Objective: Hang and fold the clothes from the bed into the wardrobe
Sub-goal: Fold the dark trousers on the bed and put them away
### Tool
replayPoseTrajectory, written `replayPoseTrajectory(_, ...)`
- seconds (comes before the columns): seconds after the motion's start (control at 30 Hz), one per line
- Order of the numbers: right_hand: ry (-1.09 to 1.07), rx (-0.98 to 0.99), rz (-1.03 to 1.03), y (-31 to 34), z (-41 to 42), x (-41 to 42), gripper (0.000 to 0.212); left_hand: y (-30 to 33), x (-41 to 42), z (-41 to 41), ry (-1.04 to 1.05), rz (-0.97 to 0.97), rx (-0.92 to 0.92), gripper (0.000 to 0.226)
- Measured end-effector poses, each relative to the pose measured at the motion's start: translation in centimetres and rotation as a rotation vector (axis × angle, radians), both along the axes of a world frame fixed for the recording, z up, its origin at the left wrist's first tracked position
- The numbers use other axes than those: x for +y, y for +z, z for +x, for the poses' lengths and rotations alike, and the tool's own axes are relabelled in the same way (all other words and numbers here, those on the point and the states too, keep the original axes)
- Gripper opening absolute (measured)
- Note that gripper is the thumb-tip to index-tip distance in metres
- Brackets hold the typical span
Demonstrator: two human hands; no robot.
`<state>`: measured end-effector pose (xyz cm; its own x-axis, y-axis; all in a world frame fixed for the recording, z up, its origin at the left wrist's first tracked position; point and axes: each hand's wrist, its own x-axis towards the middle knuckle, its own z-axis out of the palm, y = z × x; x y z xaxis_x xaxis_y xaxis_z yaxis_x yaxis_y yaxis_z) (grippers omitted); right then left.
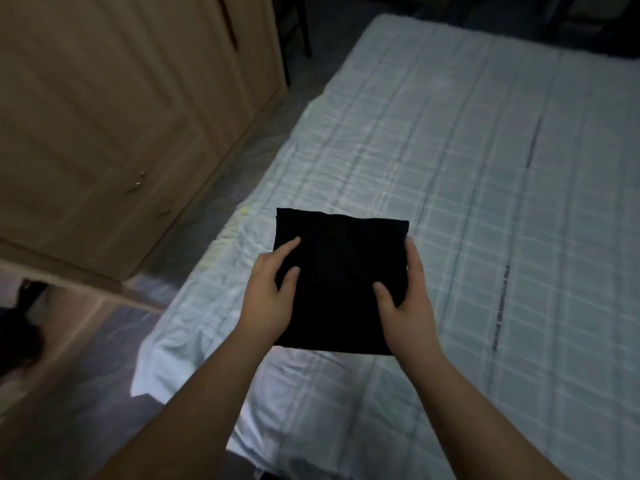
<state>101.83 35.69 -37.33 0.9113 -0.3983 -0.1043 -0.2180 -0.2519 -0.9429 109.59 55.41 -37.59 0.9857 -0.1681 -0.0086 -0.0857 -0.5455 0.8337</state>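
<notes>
Both hands, left [268,296] and right [408,299], grasp a folded black garment [341,271] above the bed [485,168].

Most fingers of both hands are hiding under the folded black garment [341,282]; the wardrobe [114,109] is running off-frame.

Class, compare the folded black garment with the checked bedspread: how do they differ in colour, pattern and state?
The black garment is plain and very dark; the bedspread is pale blue with a check pattern. The garment is folded into a compact rectangle, while the bedspread lies spread open across the bed. The left hand and right hand hold the garment at its sides; neither hand grips the bedspread. Both are fabric.
</notes>
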Motion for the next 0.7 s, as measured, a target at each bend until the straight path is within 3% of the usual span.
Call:
replayPoseTrajectory(0.3, 0.346, -0.239, -0.079, 12.9, -1.7, 19.8, 0.065, 14.6, 20.9, -8.8, 0.369, -0.031, -0.195, 0.043)
replayPoseTrajectory(0.7, 0.916, -0.433, -0.027, 20.3, -11.2, 57.5, 0.05, 21.9, 55.6, -30.3, 0.903, 0.081, -0.3, 0.043)
